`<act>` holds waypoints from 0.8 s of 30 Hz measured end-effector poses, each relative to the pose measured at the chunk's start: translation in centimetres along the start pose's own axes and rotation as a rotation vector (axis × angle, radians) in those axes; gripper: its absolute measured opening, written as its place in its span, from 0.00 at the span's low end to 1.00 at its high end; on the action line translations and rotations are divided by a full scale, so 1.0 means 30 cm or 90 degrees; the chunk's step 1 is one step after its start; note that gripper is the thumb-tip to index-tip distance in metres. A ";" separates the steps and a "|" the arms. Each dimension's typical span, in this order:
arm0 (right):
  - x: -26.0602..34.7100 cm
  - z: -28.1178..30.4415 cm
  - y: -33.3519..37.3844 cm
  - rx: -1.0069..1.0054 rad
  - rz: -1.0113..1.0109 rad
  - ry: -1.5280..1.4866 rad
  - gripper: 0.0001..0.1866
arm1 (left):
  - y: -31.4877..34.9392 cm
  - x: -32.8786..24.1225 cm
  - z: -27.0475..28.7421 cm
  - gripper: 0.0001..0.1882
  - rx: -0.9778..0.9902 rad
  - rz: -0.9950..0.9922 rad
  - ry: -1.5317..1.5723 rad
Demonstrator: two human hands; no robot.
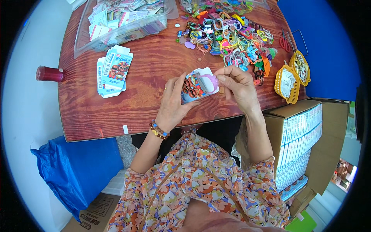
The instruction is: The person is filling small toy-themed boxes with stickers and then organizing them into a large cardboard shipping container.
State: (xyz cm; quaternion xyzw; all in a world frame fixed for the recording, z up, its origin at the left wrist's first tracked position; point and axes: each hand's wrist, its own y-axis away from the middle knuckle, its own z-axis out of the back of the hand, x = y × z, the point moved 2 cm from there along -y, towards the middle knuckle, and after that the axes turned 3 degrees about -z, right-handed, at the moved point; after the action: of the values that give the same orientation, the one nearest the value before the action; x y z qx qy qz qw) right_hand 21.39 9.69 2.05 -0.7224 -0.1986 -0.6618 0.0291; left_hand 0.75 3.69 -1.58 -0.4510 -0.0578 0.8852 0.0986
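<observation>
The largest element is my reddish-brown wooden table with dark grain (92, 116), at which I sit. Beside it on my right stands an open brown cardboard box (328, 145), holding tight rows of slim blue-and-white cartons (299, 131). At the table's far left lies a clear plastic tub (80, 38) full of printed cards and packets; at the far right spreads a loose heap of multicoloured small trinkets and bands (235, 36). Nearer me on the left rests a pile of blue-and-white printed cartons (118, 71), apparently flat; near the right edge sit two yellow plastic baskets (293, 95) of pale small pieces.

Centrally, above the table, my left hand (171, 98) grips a blue-and-white printed carton with an open end (192, 88), thumb at its lower side and fingers along its upper side. The bare thumb and forefinger of my right hand (239, 85) meet at the edge of a purple-and-white rounded piece (214, 82) and seem to pinch it, at the carton's mouth.

I judge this carton to be partway: the piece shows at the mouth, and the end is not closed. The boxed rows look finished; the pile and heap remain unused.
</observation>
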 end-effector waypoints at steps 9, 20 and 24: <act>0.011 -0.021 0.039 -0.074 0.088 0.117 0.05 | 0.000 -0.006 -0.015 0.48 -0.022 -0.055 -0.095; 0.035 -0.067 0.073 -0.130 0.215 0.620 0.07 | -0.005 -0.022 -0.036 0.50 -0.029 -0.084 -0.099; 0.058 -0.075 0.090 -0.184 0.272 0.635 0.09 | -0.009 -0.019 -0.033 0.48 -0.016 -0.042 -0.073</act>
State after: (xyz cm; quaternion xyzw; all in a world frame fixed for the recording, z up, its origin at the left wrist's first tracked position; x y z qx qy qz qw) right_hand 20.23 6.96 4.61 -0.3425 0.0825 -0.9232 0.1538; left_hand 1.91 3.83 -1.66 -0.3985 -0.0893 0.9051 0.1182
